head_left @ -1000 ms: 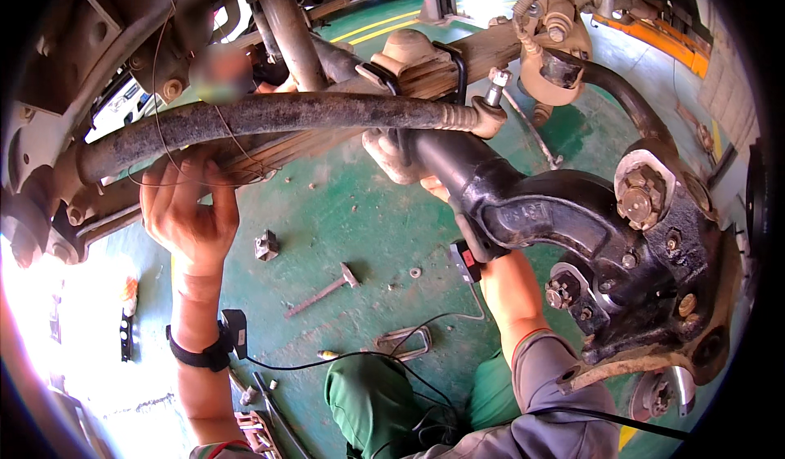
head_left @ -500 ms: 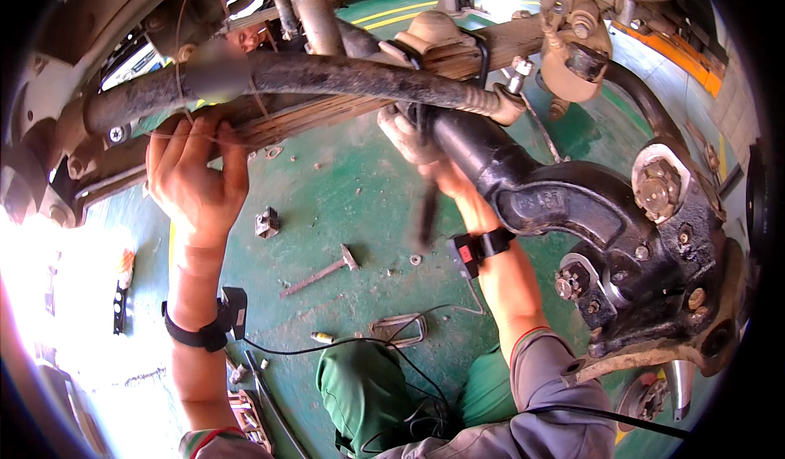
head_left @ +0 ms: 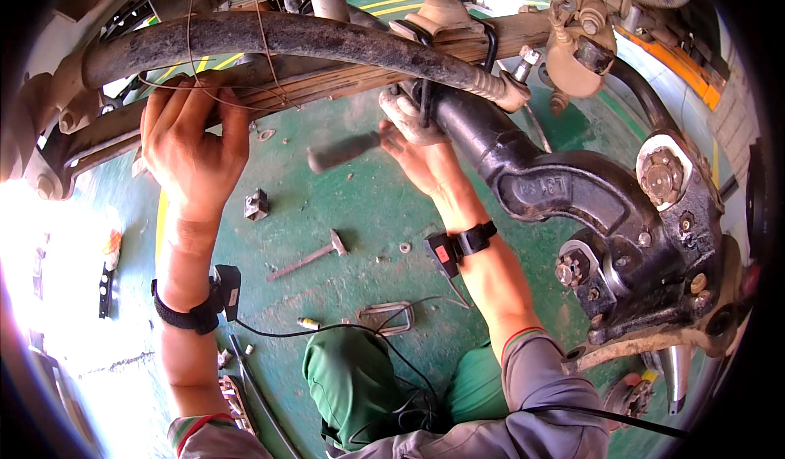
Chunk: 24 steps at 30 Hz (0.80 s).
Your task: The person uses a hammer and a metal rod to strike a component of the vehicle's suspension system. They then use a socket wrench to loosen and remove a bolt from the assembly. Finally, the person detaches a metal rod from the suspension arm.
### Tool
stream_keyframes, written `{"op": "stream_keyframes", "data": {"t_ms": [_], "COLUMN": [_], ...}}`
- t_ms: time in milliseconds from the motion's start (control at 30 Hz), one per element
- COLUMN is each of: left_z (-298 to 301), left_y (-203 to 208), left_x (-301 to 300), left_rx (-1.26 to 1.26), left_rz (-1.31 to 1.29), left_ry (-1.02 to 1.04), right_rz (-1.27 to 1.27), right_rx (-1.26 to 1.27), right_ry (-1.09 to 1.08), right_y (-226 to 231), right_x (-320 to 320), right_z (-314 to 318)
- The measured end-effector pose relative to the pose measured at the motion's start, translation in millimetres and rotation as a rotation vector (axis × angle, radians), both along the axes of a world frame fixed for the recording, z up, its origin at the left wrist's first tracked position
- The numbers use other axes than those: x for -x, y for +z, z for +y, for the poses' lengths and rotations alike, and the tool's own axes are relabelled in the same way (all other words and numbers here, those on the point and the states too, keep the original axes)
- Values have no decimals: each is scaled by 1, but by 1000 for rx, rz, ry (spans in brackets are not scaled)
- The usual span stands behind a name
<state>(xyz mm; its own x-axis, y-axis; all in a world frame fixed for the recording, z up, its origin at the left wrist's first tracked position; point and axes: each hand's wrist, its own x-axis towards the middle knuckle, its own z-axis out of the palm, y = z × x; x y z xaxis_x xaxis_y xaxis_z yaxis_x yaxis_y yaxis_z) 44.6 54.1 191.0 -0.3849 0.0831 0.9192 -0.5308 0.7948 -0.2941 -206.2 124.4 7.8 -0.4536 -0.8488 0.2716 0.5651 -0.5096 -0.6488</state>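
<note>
Under a vehicle, my left hand (head_left: 192, 148) is closed on the edge of a leaf spring (head_left: 327, 83), its fingers curled over it behind a thin loose wire (head_left: 260, 34). My right hand (head_left: 427, 161) is beneath the U-bolt clamp (head_left: 402, 114) at the black axle tube (head_left: 478, 128). Its fingers are stretched out, their tips at the inner end of a dark tool handle (head_left: 342, 152). That handle is smeared by motion and points left; the tool's head cannot be made out. A thick rusty bar (head_left: 286, 35) runs above the spring.
On the green floor lie a hammer (head_left: 309, 261), a small metal block (head_left: 256, 205), a C-shaped clamp (head_left: 401, 318) and a long dark bar (head_left: 263, 398). A heavy black steering knuckle (head_left: 638, 214) stands close at right. A cable (head_left: 327, 326) crosses my knees (head_left: 360, 385).
The dark handle has swung from hanging downward to pointing left. My right hand has turned, its fingers now stretched leftward. A person behind the bar no longer shows. The view has shifted slightly.
</note>
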Motion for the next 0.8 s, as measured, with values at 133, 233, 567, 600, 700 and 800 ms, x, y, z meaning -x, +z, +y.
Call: {"op": "stream_keyframes", "data": {"t_ms": [133,233,567,600,700,800], "left_z": [-3,-2,-5,-3,-13,-11], "left_y": [-3,2,1,-1,-6,-6], "left_x": [-3,-1,-10,-2,1,-3], "left_rx": [-13,-44,-36,-54,75,56], "left_rz": [48,20,4,41,77,21], "left_ry": [-29,-80,-62,-55,19,-45], "right_rz": [-188,-182,-318,-236,-133,-140], "right_rx": [200,-45,-157,-127,-121,-30], "right_ry": [250,103,453,416,44,-104], "right_y": [-1,4,-10,-10,1,2], "right_x": [-20,-31,19,11,-50,-56], "right_z": [9,23,85,82,13,-52]}}
